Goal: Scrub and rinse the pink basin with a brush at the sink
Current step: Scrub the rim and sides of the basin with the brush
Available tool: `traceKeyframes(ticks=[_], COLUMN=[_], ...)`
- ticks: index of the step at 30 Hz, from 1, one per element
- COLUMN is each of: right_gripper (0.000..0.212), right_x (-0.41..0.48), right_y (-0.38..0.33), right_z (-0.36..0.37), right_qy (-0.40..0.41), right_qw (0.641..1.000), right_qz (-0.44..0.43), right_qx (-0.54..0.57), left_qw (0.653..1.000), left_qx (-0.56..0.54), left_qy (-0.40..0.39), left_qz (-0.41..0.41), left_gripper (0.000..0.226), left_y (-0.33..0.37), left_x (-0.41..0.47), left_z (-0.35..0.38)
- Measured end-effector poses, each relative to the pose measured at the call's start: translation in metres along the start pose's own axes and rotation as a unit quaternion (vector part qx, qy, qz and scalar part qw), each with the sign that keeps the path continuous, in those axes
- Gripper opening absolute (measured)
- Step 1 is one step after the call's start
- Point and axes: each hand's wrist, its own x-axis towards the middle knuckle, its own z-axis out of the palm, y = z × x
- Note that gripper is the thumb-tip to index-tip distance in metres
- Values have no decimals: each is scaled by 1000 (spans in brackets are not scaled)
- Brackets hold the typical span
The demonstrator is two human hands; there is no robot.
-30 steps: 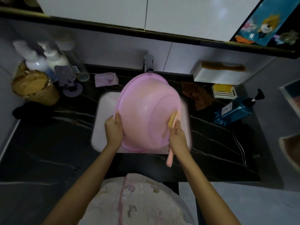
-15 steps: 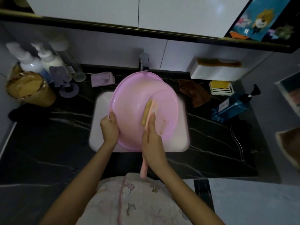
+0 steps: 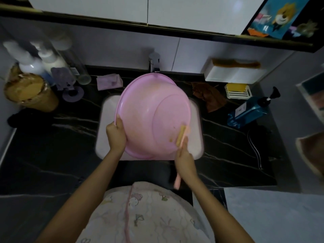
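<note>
Closest to the person, at the near right corner of the sink [image 3: 106,123], the right hand [image 3: 185,159] is wrapped around the pink handle of the brush [image 3: 180,135]. The end of the handle pokes out past the near edge of the sink. The tan bristles touch the pink basin [image 3: 150,116] low on its right side.

At the near left side of the sink, the left hand [image 3: 115,135] grips the rim of the basin. Its fingers are curled over the edge.

The basin is up over the sink, tipped on its side. It hides most of the sink.

I think the basin is light, because one hand holds it up. It looks like thin, hard plastic that may bend a little when pushed. If it is wet or soapy it will be slippery. The rim looks like the best place to hold it, because fingers can hook over it. A tight grip there should stop the basin from turning under the brush.

The basin is round, pink, smooth and a bit shiny. It has a flat circle for its bottom. There are tiny brown specks near the brush.

Behind the sink stands the tap [image 3: 154,62]. I cannot see any water coming out.
</note>
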Motion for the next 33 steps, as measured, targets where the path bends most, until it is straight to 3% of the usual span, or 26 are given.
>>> traceKeyframes(ticks=[1, 3, 6, 8, 11, 13, 16, 19, 24, 28, 30, 33], right_gripper=[62, 57, 62, 69, 64, 61, 54, 64, 63, 67, 68, 65], right_x=[8, 11, -24, -39, -15, 2, -17, -48, 2, -39, -54, -17], right_y=[0, -23, -52, -32, -2, -12, -56, -40, -13, -56, -41, -9], right_z=[-5, 2, 32, 36, 17, 7, 24, 44, 11, 34, 43, 23], right_qy=[14, 41, 3, 13, 25, 41, 25, -5, 26, -15, -2, -19], right_qw=[999, 996, 995, 990, 998, 996, 995, 994, 995, 997, 995, 998], right_qz=[40, 36, -95, -133, 2, 46, -35, -105, 84, -69, -103, 60], right_qx=[25, 75, 42, 39, 53, 70, 94, 42, 55, 44, 1, 9], left_qw=[1000, 1000, 1000, 1000, 1000, 1000, 1000, 999, 999, 999, 999, 999], left_qx=[0, -6, -10, -11, -8, -11, -14, -10, -6, -10, -9, -11], left_qy=[-2, -4, -3, -2, -7, -10, -8, -8, -16, -21, -22, -21], left_qz=[0, 6, -1, -15, -18, -13, -22, -31, -27, -31, -34, -36], left_gripper=[48, 48, 48, 48, 47, 47, 48, 48, 50, 49, 49, 49], left_y=[-1, -2, -2, -2, -2, -2, -3, -4, -9, -11, -11, -10], left_x=[-1, -2, 0, 3, 1, 0, -1, 3, 5, 5, 6, 5], left_z=[0, 2, 1, 2, 2, 2, 2, 2, 2, 2, 2, 1])
